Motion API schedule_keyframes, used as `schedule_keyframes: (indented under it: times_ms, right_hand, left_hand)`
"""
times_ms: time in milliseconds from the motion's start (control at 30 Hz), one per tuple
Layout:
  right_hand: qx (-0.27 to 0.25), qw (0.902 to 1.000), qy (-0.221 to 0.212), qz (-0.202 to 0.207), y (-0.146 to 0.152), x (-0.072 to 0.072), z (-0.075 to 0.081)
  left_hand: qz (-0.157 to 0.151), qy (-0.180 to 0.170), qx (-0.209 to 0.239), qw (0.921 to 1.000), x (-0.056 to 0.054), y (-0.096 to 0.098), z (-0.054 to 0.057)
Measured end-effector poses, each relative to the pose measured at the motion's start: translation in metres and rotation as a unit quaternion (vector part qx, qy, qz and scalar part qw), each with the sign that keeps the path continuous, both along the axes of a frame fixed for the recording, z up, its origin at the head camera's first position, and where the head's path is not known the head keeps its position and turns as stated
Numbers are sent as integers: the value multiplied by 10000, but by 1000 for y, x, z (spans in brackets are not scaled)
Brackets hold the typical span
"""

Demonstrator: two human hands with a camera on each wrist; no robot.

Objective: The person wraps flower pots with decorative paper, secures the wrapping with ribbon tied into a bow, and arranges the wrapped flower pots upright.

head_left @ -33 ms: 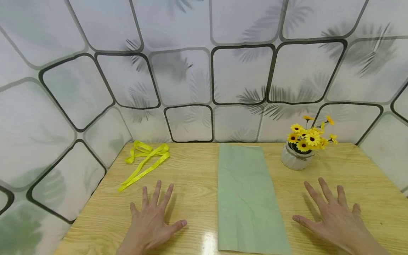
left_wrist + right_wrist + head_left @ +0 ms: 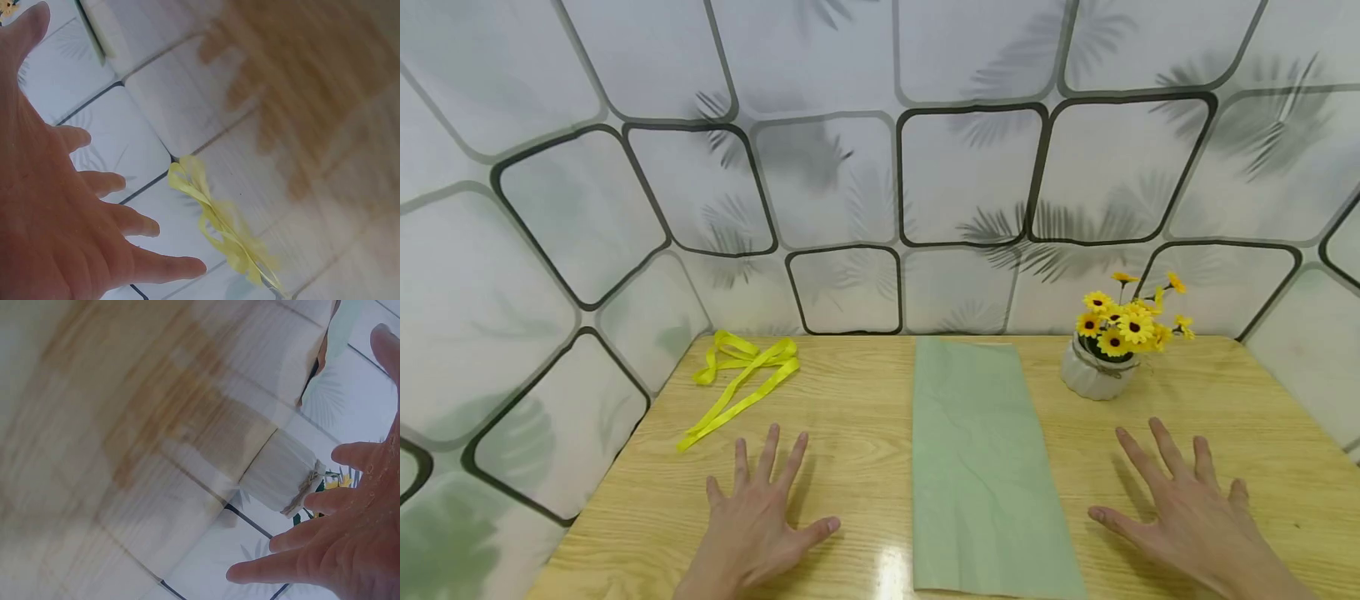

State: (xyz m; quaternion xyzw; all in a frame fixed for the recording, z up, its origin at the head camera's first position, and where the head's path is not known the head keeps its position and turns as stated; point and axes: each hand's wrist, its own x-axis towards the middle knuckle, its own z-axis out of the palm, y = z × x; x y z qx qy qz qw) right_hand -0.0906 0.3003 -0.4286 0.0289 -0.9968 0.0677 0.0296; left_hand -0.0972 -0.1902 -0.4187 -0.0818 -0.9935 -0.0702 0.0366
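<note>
My left hand (image 2: 756,525) is held with fingers spread, palm down, at the left of the wooden table, holding nothing. A loose yellow ribbon (image 2: 700,430) lies looped just beyond its fingertips; the left wrist view shows the ribbon (image 2: 228,237) too. On the other side, my right hand (image 2: 1195,521) has its fingers spread and grips nothing. Between the hands lies a long pale green sheet (image 2: 981,467), lightly creased; whether paper or cloth I cannot tell. Both hands are apart from it. Shadows or reflections show on the tabletop near each hand.
A white pot (image 2: 1093,373) of yellow flowers (image 2: 1135,327) stands at the back right, beyond my right fingertips. Behind the table (image 2: 850,392) hangs a patterned wall covering (image 2: 827,183), which also runs along both sides.
</note>
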Motion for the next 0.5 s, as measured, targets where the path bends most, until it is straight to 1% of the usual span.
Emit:
schedule_keyframes:
  times_ms: [67, 133, 233, 333, 400, 500]
  right_hand:
    - [4, 10000, 21, 6, 0, 0, 0]
    - [7, 10000, 77, 40, 0, 1, -1]
    - [-80, 9998, 135, 118, 0, 1, -2]
    - [-266, 9992, 103, 289, -1, -2, -1]
    - [-411, 9982, 62, 433, -3, -5, 0]
    - [-534, 9968, 51, 597, -5, -8, 2]
  left_hand:
    - [5, -15, 12, 10000, 0, 0, 0]
    - [-18, -120, 89, 9999, 0, 1, 0]
    - [-227, -413, 465, 9978, 0, 7, 1]
    - [-641, -638, 993, 9909, -1, 18, 4]
    - [-1013, -600, 1262, 9850, -2, 27, 7]
    - [-1677, -534, 1402, 9743, -6, 46, 13]
